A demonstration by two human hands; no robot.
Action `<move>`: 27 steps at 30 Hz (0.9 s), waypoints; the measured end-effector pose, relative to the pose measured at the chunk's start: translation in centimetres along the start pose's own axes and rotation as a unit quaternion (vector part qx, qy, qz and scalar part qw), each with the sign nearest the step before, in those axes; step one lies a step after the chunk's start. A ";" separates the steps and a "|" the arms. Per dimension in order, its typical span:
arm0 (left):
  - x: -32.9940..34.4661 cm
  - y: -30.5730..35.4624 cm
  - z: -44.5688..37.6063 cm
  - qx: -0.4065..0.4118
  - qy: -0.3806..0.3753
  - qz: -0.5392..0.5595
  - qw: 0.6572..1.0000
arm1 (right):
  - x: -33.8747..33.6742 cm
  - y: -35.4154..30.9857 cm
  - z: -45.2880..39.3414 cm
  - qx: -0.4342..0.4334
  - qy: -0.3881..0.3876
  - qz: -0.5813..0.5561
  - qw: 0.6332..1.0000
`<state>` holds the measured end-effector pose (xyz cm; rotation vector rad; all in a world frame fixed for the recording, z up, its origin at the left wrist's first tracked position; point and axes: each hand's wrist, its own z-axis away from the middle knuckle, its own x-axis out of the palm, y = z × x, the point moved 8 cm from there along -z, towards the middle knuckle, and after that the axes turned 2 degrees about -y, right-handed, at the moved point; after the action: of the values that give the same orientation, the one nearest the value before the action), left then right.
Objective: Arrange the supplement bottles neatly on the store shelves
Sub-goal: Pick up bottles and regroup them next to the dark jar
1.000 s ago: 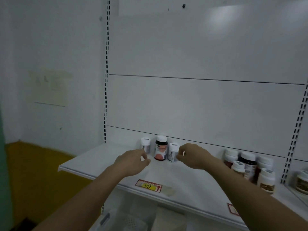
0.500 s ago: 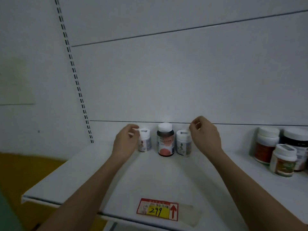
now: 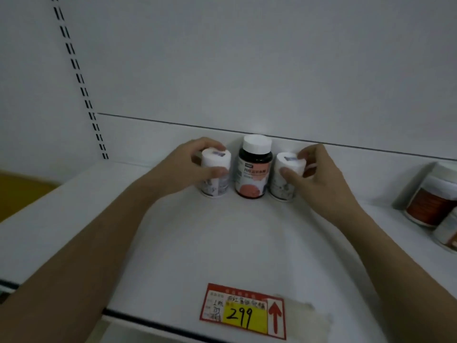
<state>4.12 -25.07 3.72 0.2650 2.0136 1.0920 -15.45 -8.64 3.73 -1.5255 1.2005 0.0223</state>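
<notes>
Three supplement bottles stand in a row at the back of the white shelf (image 3: 222, 243). In the middle is a dark bottle (image 3: 254, 169) with a white cap and a pink label. My left hand (image 3: 183, 167) grips the small white bottle (image 3: 216, 179) on its left, thumb in front and fingers behind. My right hand (image 3: 319, 174) grips the small white bottle (image 3: 286, 181) on its right in the same way. Both small bottles stand upright on the shelf, close beside the dark one.
More bottles with white caps and brown labels (image 3: 431, 201) stand at the right edge. A red and yellow price tag reading 299 (image 3: 243, 311) is stuck at the shelf's front edge. A slotted upright (image 3: 81, 80) runs along the back panel on the left.
My head has moved closer to the shelf. Both hands have come in from beside the outer bottles and now grip them.
</notes>
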 end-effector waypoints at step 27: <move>2.2 1.3 1.7 0.013 -0.058 0.024 0.998 | -0.2 1.1 0.4 -0.001 -0.107 -0.135 0.985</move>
<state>3.68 -22.12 3.02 0.3836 1.9279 1.0556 -16.08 -8.03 2.92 -1.6324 0.8183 0.0057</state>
